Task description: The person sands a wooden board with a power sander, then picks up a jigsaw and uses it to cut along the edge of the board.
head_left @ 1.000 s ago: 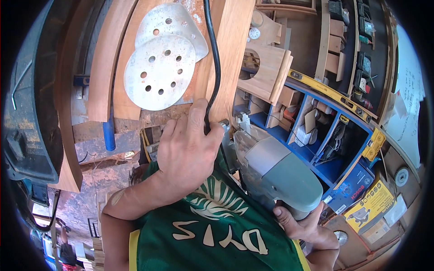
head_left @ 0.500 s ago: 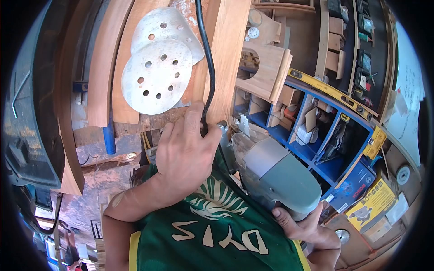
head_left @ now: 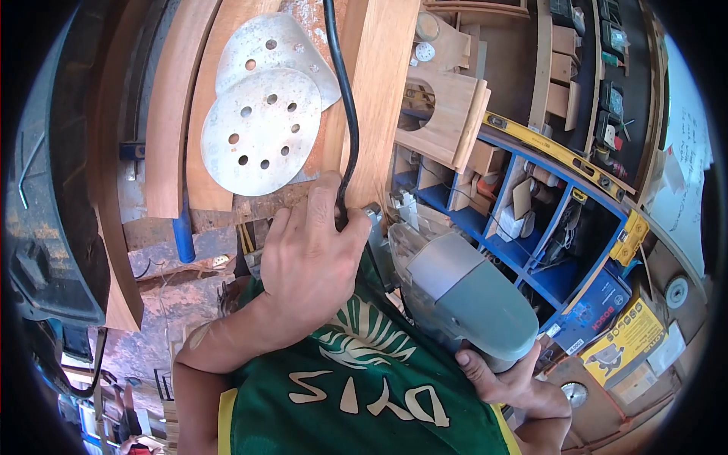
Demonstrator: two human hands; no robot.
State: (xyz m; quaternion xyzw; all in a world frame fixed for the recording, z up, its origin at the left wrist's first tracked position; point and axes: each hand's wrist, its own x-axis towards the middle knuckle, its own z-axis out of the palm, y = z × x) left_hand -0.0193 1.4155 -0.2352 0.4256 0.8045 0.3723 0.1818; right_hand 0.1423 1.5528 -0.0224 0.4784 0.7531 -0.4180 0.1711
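My left hand (head_left: 307, 254) is closed around a black power cord (head_left: 345, 98) at the near edge of the bench. The cord runs up from my fingers over the wood. My right hand (head_left: 504, 375) grips the lower end of a green-and-grey dust box (head_left: 478, 299) with a clear front part. It is tilted against my green shirt. Two white perforated sanding discs (head_left: 262, 133) overlap on the boards above my left hand. A metal piece (head_left: 371, 212) shows beside my left thumb, partly hidden.
Wooden boards (head_left: 383, 91) lie along the bench. On the right are a blue shelf unit (head_left: 523, 265), a yellow spirit level (head_left: 557, 152) and a wooden piece with a round hole (head_left: 447, 114). A dark machine (head_left: 57, 197) stands at left. Another person (head_left: 129, 417) is partly visible at lower left.
The view has shifted slightly. Both hands keep their holds on the cord and dust box, with no clear movement. The person in the background has shifted a little.
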